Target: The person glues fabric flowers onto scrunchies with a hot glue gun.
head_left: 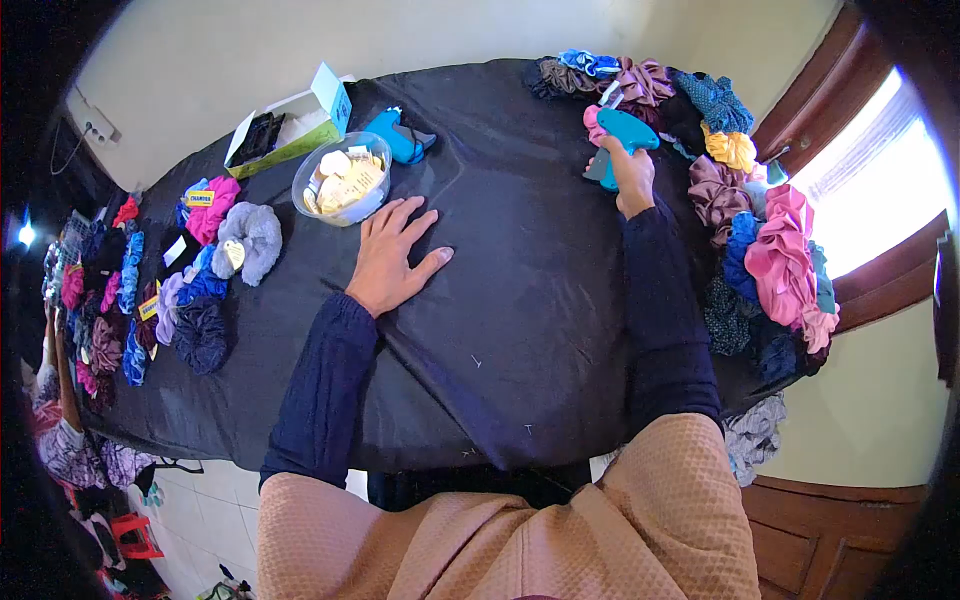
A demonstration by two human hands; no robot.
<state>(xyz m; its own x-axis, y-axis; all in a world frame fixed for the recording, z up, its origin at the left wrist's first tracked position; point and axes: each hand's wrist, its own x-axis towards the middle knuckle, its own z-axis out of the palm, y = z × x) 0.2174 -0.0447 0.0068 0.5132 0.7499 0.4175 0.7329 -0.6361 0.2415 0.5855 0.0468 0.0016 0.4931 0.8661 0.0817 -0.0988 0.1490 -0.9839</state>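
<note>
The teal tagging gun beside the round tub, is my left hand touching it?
Apart. The head view shows a strip of dark cloth between your left hand and that tagging gun.

- A pale wall (450, 35) spans the top of the frame.
- A white socket (97, 125) with a dark cable sits at upper left.
- A bright window (868, 195) in a brown wooden frame (893, 283) fills the right side.
- A paneled brown wooden piece (825, 530) stands at lower right.
- A red plastic stool (137, 537) rests on white floor tiles (212, 520), lower left.
- Another person's forearm (67, 385) shows at far left.
</note>
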